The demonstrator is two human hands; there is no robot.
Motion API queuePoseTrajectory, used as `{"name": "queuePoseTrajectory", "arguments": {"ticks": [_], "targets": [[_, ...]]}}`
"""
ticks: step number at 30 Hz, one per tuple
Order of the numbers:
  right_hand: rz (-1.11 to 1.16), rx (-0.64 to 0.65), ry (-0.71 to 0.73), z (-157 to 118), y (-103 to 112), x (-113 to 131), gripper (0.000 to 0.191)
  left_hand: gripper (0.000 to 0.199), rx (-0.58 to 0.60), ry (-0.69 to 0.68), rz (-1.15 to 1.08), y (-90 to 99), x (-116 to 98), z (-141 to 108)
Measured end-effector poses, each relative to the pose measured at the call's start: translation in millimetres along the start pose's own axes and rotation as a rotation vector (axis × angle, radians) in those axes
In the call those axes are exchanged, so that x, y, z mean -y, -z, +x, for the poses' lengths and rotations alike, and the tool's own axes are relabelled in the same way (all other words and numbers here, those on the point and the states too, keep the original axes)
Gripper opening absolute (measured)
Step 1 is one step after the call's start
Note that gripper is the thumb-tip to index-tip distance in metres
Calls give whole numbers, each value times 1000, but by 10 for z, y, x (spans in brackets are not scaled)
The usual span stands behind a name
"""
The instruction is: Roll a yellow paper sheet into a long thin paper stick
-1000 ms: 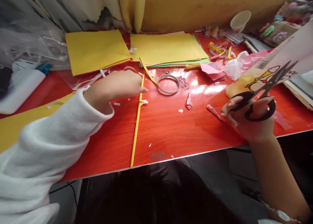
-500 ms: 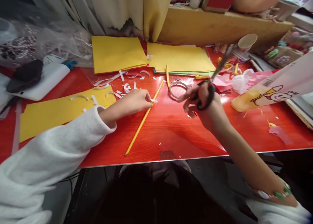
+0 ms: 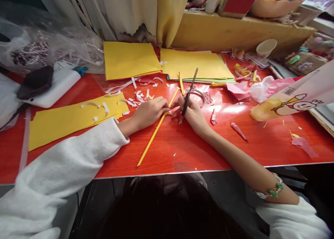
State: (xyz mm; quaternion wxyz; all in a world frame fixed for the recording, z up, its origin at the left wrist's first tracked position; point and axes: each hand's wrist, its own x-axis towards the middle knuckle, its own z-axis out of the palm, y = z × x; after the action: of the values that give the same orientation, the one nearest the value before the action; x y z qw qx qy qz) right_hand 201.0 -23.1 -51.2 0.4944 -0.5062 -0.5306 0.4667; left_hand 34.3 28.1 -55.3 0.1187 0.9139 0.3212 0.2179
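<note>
My left hand [image 3: 152, 113] is closed in a pinch around the middle of a thin yellow paper stick [image 3: 151, 138], which lies slanted over the red table. A small white strip of tape [image 3: 169, 113] shows at the pinched spot. Close by on the right, my right hand [image 3: 191, 115] holds black-handled scissors [image 3: 190, 91], their blades pointing up and away from me. Its fingertips reach toward the white strip; whether they touch it I cannot tell. Behind this hand lies a roll of tape [image 3: 200, 97], partly covered, with another yellow paper piece [image 3: 181, 83] beside it.
Stacks of yellow paper [image 3: 132, 61] lie at the back, with cut yellow sheets [image 3: 62, 122] at left. White paper scraps [image 3: 139, 96] litter the middle. A drink cup [image 3: 292, 94] stands at right near pink paper [image 3: 238, 89]. Two small red rolled pieces lie right of my hand.
My right hand has moved left and down with the scissors, coming close to my left hand. The left hand keeps its pinch on the stick. Red rolled pieces have come into sight.
</note>
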Motion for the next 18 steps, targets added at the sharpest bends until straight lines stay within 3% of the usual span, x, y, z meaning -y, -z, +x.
{"name": "queuePoseTrajectory", "arguments": {"ticks": [4,8,10,14,18], "targets": [[-11,70,-42,59,31,24,49,16,-60,27,-133,13,-43,-15],[-12,110,-102,74,55,65,50,12,-249,154,-190,82,-50,-10],[-3,113,-121,66,64,76,51,17,-295,164,-81,121,0,-12],[6,133,-112,43,75,75,53,23,-234,121,249,199,107,-55],[-4,146,-76,18,69,68,53,26,-179,213,433,258,102,-97]]}}
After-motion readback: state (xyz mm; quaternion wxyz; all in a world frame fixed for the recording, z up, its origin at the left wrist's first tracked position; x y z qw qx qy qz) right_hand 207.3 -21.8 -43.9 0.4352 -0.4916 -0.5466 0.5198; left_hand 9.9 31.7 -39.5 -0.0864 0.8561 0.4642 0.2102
